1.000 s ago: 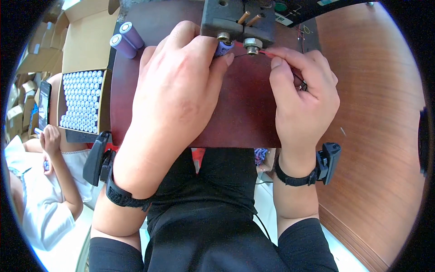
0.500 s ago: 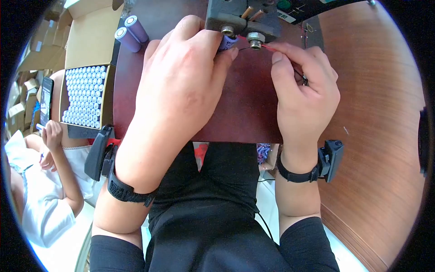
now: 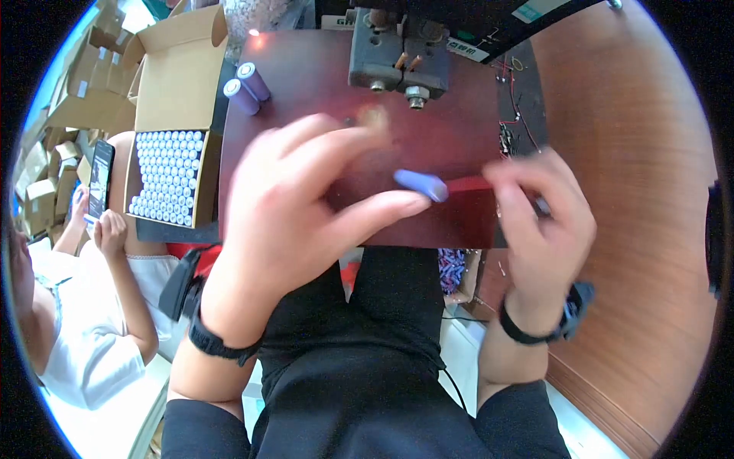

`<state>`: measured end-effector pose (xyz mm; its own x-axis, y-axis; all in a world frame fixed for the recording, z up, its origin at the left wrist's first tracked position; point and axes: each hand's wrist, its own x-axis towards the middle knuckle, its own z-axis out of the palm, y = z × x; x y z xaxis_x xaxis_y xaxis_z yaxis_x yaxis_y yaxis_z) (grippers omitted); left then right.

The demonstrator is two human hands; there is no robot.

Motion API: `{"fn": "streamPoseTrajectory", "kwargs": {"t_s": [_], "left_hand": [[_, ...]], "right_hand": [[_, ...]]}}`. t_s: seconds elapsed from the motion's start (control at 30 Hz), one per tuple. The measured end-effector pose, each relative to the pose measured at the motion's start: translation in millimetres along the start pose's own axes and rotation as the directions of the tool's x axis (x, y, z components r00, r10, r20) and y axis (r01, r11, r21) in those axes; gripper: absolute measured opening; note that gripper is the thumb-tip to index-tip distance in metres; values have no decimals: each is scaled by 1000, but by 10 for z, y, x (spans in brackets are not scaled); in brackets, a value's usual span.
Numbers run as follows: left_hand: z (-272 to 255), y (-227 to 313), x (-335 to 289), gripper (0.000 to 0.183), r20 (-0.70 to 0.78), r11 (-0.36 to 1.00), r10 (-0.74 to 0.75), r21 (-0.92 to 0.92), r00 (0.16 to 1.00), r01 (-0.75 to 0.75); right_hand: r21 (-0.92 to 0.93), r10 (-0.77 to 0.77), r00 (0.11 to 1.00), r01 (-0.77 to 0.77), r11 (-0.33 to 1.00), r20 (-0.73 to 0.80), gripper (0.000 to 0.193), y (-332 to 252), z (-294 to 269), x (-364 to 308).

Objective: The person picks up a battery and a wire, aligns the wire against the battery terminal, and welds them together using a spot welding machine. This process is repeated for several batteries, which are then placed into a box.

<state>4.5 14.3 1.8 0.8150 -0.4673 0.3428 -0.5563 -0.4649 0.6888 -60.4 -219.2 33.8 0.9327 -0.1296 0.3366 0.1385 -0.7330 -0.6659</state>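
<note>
A small purple cylindrical battery cell [image 3: 419, 183], blurred by motion, is off the dark red work surface's machine end, just beyond my left thumb. My left hand [image 3: 287, 187] is open, thumb and fingers spread wide, the thumb tip close to the cell; whether they touch I cannot tell. From the cell's right end a red wire [image 3: 470, 183] runs toward my right hand [image 3: 539, 206]. The fingers of that hand are closed in a pinch on the wire. Above both hands stands the grey clamp head [image 3: 399, 57] of a machine, with copper pins and bolt-like electrodes.
Two larger purple cells [image 3: 247, 89] stand at the surface's far left. Left of it, an open cardboard box [image 3: 212, 172] holds rows of cells. Wires [image 3: 516, 107] lie at the right edge. A box of small cells [image 3: 453, 269] sits below. Someone seated left holds a phone [image 3: 100, 176].
The purple cell has come away from the electrodes, toward me. My left hand has let its grip open. My right hand has moved nearer to me and right, still pinching the wire.
</note>
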Motion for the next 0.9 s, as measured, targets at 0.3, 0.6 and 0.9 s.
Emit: {"fn": "streamPoseTrajectory", "kwargs": {"t_s": [0.3,0.6,0.9], "left_hand": [[-292,-779,34,31,-296,904,-427,-159,855,396],[-329,-604,-203,22,-415,956,-277,-32,867,290],[-48,-251,-379,24,-276,975,-222,-84,935,207]], "right_hand": [[-406,385,902,-283,869,195,6,381,-1133,-1070],[-470,213,974,-151,870,81,21,1222,-482,-854],[-589,153,988,-134,797,-19,12,1463,-66,-253]]}}
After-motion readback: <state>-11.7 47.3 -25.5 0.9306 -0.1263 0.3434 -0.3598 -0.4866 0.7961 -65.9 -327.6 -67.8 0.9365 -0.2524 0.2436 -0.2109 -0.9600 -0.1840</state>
